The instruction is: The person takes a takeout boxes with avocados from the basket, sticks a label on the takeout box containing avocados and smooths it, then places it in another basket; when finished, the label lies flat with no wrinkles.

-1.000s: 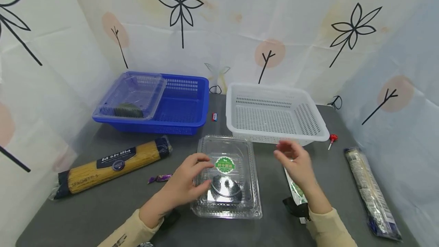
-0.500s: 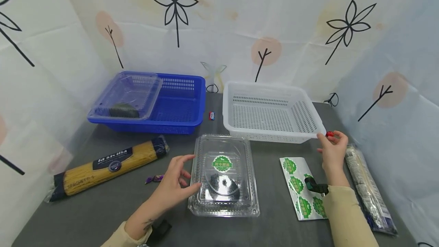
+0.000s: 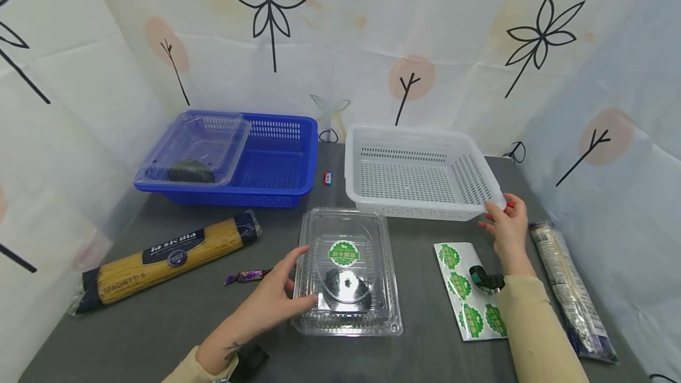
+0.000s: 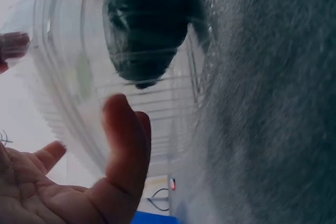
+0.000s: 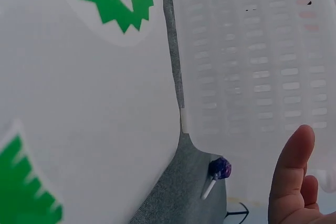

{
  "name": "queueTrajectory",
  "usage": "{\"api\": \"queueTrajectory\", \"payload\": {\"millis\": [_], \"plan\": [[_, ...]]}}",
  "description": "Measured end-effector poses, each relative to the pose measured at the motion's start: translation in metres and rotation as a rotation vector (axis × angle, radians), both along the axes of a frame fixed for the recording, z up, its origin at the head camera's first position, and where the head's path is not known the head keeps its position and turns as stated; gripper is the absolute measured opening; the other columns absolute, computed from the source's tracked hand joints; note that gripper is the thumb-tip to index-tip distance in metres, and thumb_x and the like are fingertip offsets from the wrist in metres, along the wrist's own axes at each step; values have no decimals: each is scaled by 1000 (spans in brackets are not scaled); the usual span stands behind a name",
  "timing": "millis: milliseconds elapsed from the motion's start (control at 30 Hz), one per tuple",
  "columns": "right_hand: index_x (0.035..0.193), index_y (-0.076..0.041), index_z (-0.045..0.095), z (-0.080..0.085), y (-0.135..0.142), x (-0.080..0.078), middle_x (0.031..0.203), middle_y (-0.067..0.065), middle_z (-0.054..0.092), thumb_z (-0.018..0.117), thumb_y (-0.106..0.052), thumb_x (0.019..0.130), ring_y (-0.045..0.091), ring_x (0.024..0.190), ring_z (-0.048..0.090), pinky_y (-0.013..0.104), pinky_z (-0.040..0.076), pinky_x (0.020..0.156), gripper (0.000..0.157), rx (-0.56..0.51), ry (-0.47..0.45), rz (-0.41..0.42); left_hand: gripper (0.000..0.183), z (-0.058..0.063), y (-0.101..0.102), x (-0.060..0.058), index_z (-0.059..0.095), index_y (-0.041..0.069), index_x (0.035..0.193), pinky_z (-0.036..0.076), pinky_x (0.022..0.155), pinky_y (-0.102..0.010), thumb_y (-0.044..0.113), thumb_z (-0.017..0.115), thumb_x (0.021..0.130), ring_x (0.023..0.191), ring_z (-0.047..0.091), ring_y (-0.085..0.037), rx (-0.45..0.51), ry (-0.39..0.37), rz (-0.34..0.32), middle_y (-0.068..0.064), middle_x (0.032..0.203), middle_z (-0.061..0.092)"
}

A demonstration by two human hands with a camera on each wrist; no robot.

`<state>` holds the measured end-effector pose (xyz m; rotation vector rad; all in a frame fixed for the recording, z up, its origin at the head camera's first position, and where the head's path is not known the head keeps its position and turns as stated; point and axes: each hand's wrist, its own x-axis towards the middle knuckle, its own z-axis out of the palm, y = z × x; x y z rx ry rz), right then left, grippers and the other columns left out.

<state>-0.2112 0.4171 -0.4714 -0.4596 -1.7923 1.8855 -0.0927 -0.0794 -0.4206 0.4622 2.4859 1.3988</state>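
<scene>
Left hand (image 3: pixel 271 295): fingers loosely spread, gripping nothing, at the edge of a clear rectangular plastic box (image 3: pixel 346 229). Right hand (image 3: pixel 511 232): fingers bent at the corner of a white perforated plastic basket (image 3: pixel 412 210); grip indeterminable.

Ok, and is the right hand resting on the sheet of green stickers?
No, the right hand is up at the near right corner of the white basket, beyond the sticker sheet.

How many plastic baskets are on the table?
2: a blue basket at the back left, and a white basket at the back right, the right hand at its near corner.
</scene>
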Motion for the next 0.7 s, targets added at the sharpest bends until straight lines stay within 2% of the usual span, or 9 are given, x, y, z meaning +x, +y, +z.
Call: {"api": "queueTrajectory", "payload": {"millis": [200,367,500,700], "plan": [[118,-20,41,0,-5,-4,109,4,46,74,-38,65,13,67,56,25,51,49,66,-4,13,13,78,-4,3,0,24,36,134,35,44,-21,32,70,71,60,34,-12,12,54,-21,-2,114,37],[119,-19,39,3,-8,-3,111,5,45,73,-37,66,14,68,57,25,51,51,66,-5,13,16,76,-6,5,1,27,36,132,33,45,-21,25,70,70,62,34,-13,24,78,1,-3,105,39],[119,-19,38,6,-11,-2,110,4,45,73,-37,66,14,68,57,25,52,52,65,-11,12,23,75,-8,7,0,30,35,131,33,44,-22,17,68,69,59,34,-13,40,84,24,-4,107,39],[118,-19,38,6,-11,-2,111,5,44,74,-37,65,15,68,56,27,52,53,66,-26,20,40,74,-2,10,2,33,34,130,31,49,-22,9,62,68,62,33,-13,19,83,34,-4,106,37]]}}
